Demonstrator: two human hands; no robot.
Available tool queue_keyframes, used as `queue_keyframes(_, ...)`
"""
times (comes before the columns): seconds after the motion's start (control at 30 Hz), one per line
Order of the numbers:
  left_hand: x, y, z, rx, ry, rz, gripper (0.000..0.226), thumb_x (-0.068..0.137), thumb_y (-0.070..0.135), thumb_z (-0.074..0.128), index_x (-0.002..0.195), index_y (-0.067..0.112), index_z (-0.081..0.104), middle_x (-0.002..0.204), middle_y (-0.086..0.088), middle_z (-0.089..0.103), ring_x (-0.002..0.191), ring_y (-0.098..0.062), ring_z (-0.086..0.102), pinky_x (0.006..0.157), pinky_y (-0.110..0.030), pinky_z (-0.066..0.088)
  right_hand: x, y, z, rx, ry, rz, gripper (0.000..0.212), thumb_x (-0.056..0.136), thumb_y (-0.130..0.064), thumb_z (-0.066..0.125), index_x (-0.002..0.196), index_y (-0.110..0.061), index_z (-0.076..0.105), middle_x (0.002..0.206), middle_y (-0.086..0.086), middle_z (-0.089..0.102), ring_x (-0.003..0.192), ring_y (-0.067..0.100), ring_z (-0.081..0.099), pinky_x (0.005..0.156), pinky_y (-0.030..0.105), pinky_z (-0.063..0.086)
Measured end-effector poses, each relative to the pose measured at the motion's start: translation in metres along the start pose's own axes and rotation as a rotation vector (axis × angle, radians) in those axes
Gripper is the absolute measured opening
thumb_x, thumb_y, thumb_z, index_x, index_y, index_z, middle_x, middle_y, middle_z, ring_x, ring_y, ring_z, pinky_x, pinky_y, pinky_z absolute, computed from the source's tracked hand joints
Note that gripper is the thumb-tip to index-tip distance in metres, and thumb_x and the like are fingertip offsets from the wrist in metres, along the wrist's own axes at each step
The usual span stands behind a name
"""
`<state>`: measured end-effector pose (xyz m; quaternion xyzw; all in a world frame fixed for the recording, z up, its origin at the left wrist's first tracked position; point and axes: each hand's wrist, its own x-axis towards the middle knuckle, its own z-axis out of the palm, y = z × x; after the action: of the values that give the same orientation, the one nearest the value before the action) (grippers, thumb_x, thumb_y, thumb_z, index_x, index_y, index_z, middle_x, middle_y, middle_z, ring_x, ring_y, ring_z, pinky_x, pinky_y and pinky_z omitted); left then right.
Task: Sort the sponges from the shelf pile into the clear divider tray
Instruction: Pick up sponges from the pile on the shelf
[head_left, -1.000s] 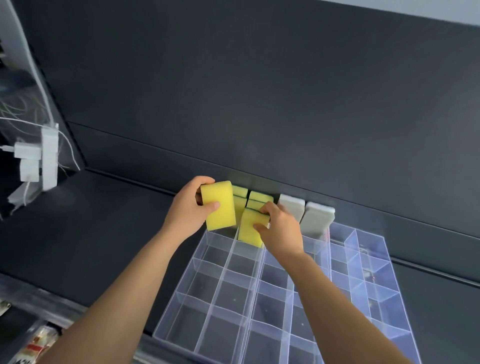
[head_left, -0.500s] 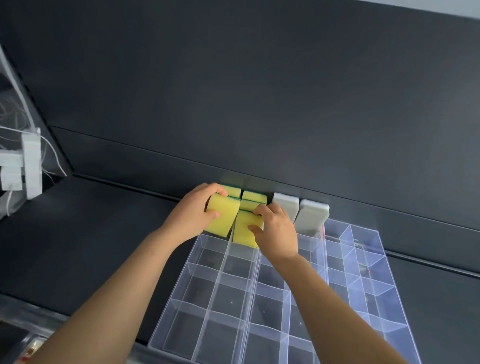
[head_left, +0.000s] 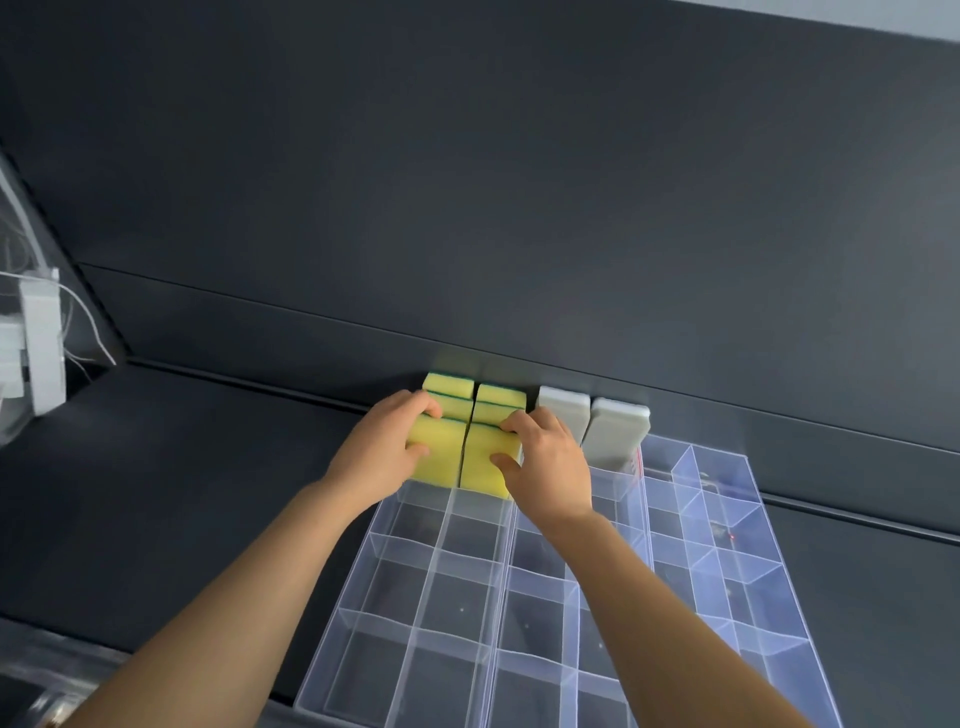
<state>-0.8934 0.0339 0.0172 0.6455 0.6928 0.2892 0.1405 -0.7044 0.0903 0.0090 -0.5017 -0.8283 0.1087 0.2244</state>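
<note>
A clear tray (head_left: 727, 566) with many little boxes sits on a dark shelf (head_left: 208, 467). Its far edge is close to the dark back wall (head_left: 467, 208).

All the sponges stand up tall along the far edge of the tray. They fill the far left corner and reach about halfway along that edge. The boxes nearer the person have no sponges in them.

The left hand (head_left: 379, 457) grips the left yellow sponge (head_left: 441, 452). Its fingers curl over the top and its thumb presses on the front. This sponge stands in the far left corner of the tray.

The right hand (head_left: 550, 467) grips the right yellow sponge (head_left: 485, 462) in the same way, with fingers on top and thumb on the front. This sponge stands just beside the first one, and the two touch side by side. I cannot tell if their bottoms touch the tray floor.

Behind them stand more yellow sponges (head_left: 501, 396) with green backs, packed in two rows up to the far edge.

To the right of those stand two white sponges (head_left: 563, 410), side by side. They are also at the far edge, and the right hand's knuckles are just beside the nearer one.

At the far left end of the shelf is a white box (head_left: 41, 353) with thin wires. It is blurry.
</note>
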Motion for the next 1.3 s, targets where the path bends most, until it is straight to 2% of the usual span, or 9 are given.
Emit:
queue_keyframes(0.1, 0.001, -0.006, 0.008, 0.137, 0.077, 0.049, 0.035, 0.078, 0.008, 0.072, 0.107, 0.019, 0.056, 0.108, 0.005, 0.049, 0.102, -0.015, 0.047, 0.073, -0.028, 0.042, -0.001, 0.000, 0.001, 0.001, 0.022, -0.002, 0.034, 0.082, -0.023, 0.071, 0.114, -0.014, 0.063, 0.108, 0.005, 0.057, 0.103, 0.024, 0.051, 0.072, 0.034, 0.049)
queue_keyframes(0.2, 0.005, -0.004, 0.010, 0.203, 0.113, 0.083, 0.034, 0.075, 0.005, 0.074, 0.104, 0.016, 0.059, 0.107, 0.001, 0.048, 0.099, -0.017, 0.049, 0.067, -0.027, 0.039, -0.001, -0.001, 0.001, -0.020, 0.021, -0.005, 0.033, 0.083, -0.023, 0.071, 0.114, -0.015, 0.062, 0.107, 0.005, 0.056, 0.101, 0.024, 0.051, 0.071, 0.034, 0.049)
queue_keyframes(0.4, 0.007, -0.003, 0.015, 0.177, 0.110, 0.109, 0.033, 0.075, -0.003, 0.071, 0.099, 0.013, 0.057, 0.106, -0.001, 0.046, 0.094, -0.019, 0.051, 0.064, -0.036, 0.050, -0.005, -0.003, 0.004, -0.033, 0.029, 0.011, 0.031, 0.084, -0.021, 0.069, 0.113, -0.015, 0.061, 0.105, 0.006, 0.056, 0.097, 0.026, 0.053, 0.067, 0.034, 0.049)
queue_keyframes(0.53, 0.003, -0.007, 0.016, 0.159, 0.117, 0.110, 0.037, 0.075, 0.001, 0.073, 0.106, 0.015, 0.058, 0.111, -0.001, 0.045, 0.092, -0.017, 0.052, 0.059, -0.027, 0.043, -0.008, -0.004, 0.002, -0.050, -0.003, 0.031, 0.038, 0.088, -0.026, 0.064, 0.124, -0.019, 0.054, 0.114, 0.004, 0.053, 0.105, 0.024, 0.051, 0.073, 0.034, 0.049)
queue_keyframes(0.6, 0.000, -0.007, 0.016, 0.168, 0.132, 0.096, 0.042, 0.075, 0.008, 0.075, 0.111, 0.018, 0.058, 0.112, 0.000, 0.045, 0.083, -0.015, 0.049, 0.058, -0.024, 0.038, -0.012, -0.005, 0.000, -0.047, -0.007, 0.040, 0.047, 0.089, -0.029, 0.063, 0.132, -0.019, 0.046, 0.119, 0.003, 0.052, 0.108, 0.024, 0.050, 0.075, 0.034, 0.049)
queue_keyframes(0.67, -0.003, -0.006, 0.014, 0.170, 0.154, 0.082, 0.047, 0.073, 0.014, 0.078, 0.115, 0.019, 0.058, 0.112, 0.000, 0.045, 0.077, -0.013, 0.045, 0.060, -0.024, 0.038, -0.017, -0.004, -0.004, -0.047, 0.001, 0.062, 0.054, 0.089, -0.034, 0.062, 0.137, -0.020, 0.040, 0.122, 0.002, 0.050, 0.109, 0.023, 0.050, 0.073, 0.033, 0.049)
queue_keyframes(0.9, -0.007, 0.024, 0.016, 0.257, 0.253, 0.174, 0.036, 0.075, 0.019, 0.076, 0.108, 0.011, 0.064, 0.104, -0.006, 0.056, 0.098, -0.029, 0.053, 0.079, -0.043, 0.048, -0.044, 0.018, -0.030, -0.104, 0.032, 0.057, 0.053, 0.091, -0.036, 0.058, 0.137, -0.018, 0.040, 0.126, 0.004, 0.050, 0.112, 0.024, 0.047, 0.086, 0.034, 0.048)
queue_keyframes(1.17, -0.020, 0.119, 0.064, 0.391, 0.101, 0.349, 0.039, 0.078, 0.024, 0.073, 0.115, 0.014, 0.063, 0.117, -0.001, 0.060, 0.115, -0.024, 0.051, 0.093, -0.040, 0.042, -0.105, 0.081, -0.089, -0.247, 0.074, 0.159, 0.047, 0.091, -0.036, 0.058, 0.133, -0.018, 0.048, 0.134, 0.004, 0.047, 0.119, 0.027, 0.045, 0.098, 0.036, 0.037)
queue_keyframes(1.3, -0.035, 0.171, 0.101, 0.406, 0.025, 0.436, 0.042, 0.070, 0.019, 0.078, 0.109, 0.011, 0.066, 0.111, -0.004, 0.063, 0.108, -0.027, 0.057, 0.090, -0.039, 0.046, -0.152, 0.124, -0.127, -0.322, 0.046, 0.229, 0.049, 0.092, -0.038, 0.054, 0.136, -0.020, 0.042, 0.139, 0.001, 0.043, 0.125, 0.024, 0.040, 0.101, 0.034, 0.033)
